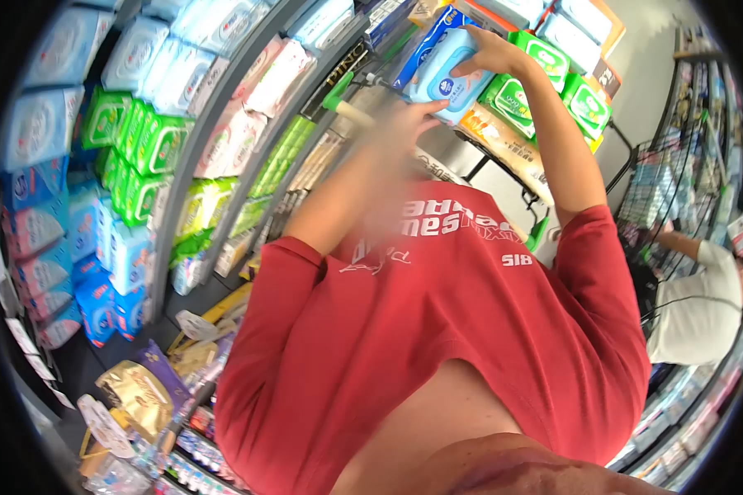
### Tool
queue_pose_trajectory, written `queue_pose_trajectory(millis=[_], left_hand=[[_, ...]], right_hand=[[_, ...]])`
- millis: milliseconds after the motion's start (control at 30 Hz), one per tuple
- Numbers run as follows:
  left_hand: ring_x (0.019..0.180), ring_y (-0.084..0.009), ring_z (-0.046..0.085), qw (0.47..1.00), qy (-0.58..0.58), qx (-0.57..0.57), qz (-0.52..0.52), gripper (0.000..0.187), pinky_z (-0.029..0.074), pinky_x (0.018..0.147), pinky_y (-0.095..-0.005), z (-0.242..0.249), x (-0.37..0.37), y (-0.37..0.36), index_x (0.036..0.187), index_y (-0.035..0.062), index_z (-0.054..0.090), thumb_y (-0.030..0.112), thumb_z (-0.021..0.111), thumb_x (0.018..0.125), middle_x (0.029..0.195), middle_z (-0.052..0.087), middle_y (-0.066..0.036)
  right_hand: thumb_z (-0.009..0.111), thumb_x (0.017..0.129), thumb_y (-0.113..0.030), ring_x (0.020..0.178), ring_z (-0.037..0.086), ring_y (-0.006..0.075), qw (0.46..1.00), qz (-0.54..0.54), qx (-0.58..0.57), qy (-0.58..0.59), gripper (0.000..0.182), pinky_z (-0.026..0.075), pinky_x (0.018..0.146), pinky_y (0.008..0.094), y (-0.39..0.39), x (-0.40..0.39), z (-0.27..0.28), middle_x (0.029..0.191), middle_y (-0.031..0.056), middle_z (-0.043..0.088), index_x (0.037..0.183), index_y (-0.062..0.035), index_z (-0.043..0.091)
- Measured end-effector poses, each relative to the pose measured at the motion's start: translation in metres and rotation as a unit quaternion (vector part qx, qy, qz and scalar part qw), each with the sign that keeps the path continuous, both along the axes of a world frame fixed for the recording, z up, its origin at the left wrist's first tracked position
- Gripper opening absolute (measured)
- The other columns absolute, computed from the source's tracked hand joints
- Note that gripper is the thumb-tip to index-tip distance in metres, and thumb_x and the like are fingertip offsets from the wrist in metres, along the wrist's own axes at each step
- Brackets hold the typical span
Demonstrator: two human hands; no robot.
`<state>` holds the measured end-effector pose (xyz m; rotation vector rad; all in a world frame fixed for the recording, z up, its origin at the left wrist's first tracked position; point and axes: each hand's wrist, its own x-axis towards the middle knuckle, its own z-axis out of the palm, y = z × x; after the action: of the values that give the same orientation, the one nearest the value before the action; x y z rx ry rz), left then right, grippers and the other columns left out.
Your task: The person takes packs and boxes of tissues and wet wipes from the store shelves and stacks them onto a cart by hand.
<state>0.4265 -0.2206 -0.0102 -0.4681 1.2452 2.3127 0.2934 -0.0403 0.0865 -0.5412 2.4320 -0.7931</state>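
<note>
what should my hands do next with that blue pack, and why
I'd settle the left hand on the near end of the blue pack before shifting it. The right hand seems to have hold only of the far end, and the left fingertips are right at the near one, though blur hides whether they grip. Green packs sit close beside it, so a two-handed hold would probably avoid bumping them.
</note>
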Motion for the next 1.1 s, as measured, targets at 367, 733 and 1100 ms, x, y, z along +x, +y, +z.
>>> queue_pose_trajectory(millis=[367,733,1100], left_hand=[[0.103,-0.0197,0.066,0.986,0.033,-0.086,0.141,0.074,0.057,0.083,-0.0339,0.093,0.038,-0.024,0.14,0.0061,0.046,0.014,0.085,0.077,0.119,0.063,-0.009],[0.102,-0.0172,0.064,0.842,0.247,-0.24,0.415,0.071,0.053,0.089,-0.0324,0.147,0.128,-0.166,0.126,-0.0003,0.053,0.019,0.092,0.07,0.113,0.066,-0.009],[0.114,-0.0222,0.061,0.686,0.253,-0.536,0.422,0.083,0.051,0.096,-0.0357,0.231,0.266,-0.314,0.132,-0.0018,0.044,0.017,0.093,0.067,0.123,0.062,-0.014]], right_hand=[[0.084,0.07,-0.037,0.117,0.059,0.0327,0.975,-0.018,-0.136,0.175,0.085,0.046,0.1,0.0393,-0.035,0.052,0.067,0.128,0.0232,0.058,0.14,-0.0012,0.053],[0.082,0.077,-0.01,0.118,0.056,0.0237,0.934,0.079,-0.321,0.136,0.074,0.045,0.101,0.0357,-0.173,0.12,0.099,0.132,0.0149,0.056,0.142,-0.0006,0.049],[0.082,0.075,-0.001,0.125,0.053,0.0241,0.831,0.196,-0.52,-0.012,0.091,0.044,0.105,0.037,-0.341,0.215,0.133,0.139,0.0174,0.05,0.15,0.0043,0.031]])
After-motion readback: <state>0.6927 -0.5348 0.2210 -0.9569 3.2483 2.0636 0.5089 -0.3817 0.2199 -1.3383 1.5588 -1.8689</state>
